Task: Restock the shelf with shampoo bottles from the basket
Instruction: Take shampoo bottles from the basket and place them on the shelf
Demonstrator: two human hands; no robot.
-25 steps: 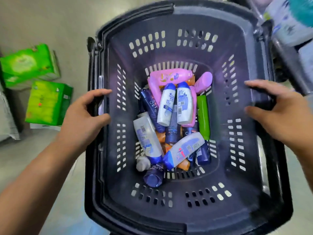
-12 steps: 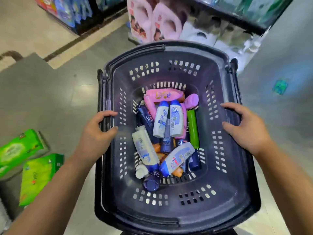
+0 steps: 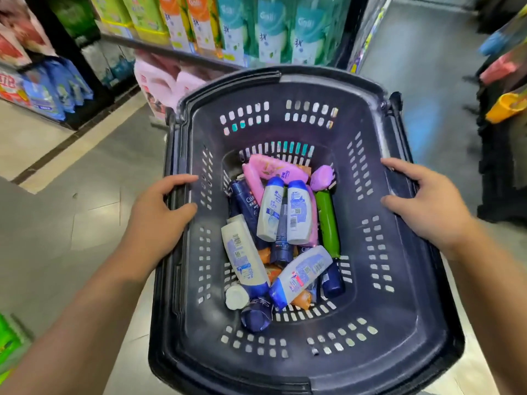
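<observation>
Shelves (image 3: 176, 54) now fill your twelve o'clock. Your left hand (image 3: 159, 220) and right hand (image 3: 425, 203) curl round the basket (image 3: 399, 280) rims, probably carrying it. Keep it level so the bottles (image 3: 296, 212) don't slide.

Bright, even store light from overhead, and the floor (image 3: 85, 201) at nine o'clock throws back a soft pale sheen. Sharp at centre: labels on the shampoo bottles (image 3: 296, 212) read cleanly in the basket (image 3: 407, 280), with only faint shadow under them. Motion smear on the shelf (image 3: 176, 51) goods at twelve and the racks (image 3: 502, 109) at three o'clock. Wide-angle bend bows the basket rim and stretches the corners at five and seven
</observation>
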